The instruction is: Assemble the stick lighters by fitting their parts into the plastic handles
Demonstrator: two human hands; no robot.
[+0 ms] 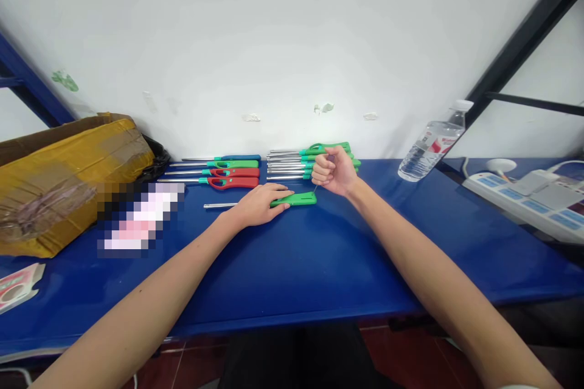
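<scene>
A green long-necked lighter (301, 199) lies on the blue table, its metal tube (221, 206) pointing left. My left hand (261, 203) is closed on its handle, fingers above and thumb along the near side. Just beyond the handle's right end, my right hand (335, 171) is raised in a fist around a thin, pin-like tool (314, 189), whose tip is at that end. Behind my hands are several green lighters (287, 164) in a stack. Left of them, a blue lighter (237, 158), a green one (235, 165) and red ones (239, 182) lie in a row.
A taped cardboard box (68, 188) sits at the left, with a blurred-out flat item (141, 219) beside it and a cut piece of card (18, 285) in front. A leaning water bottle (431, 143) and a power strip (524, 200) are at the right. A white wall (274, 42) rises behind.
</scene>
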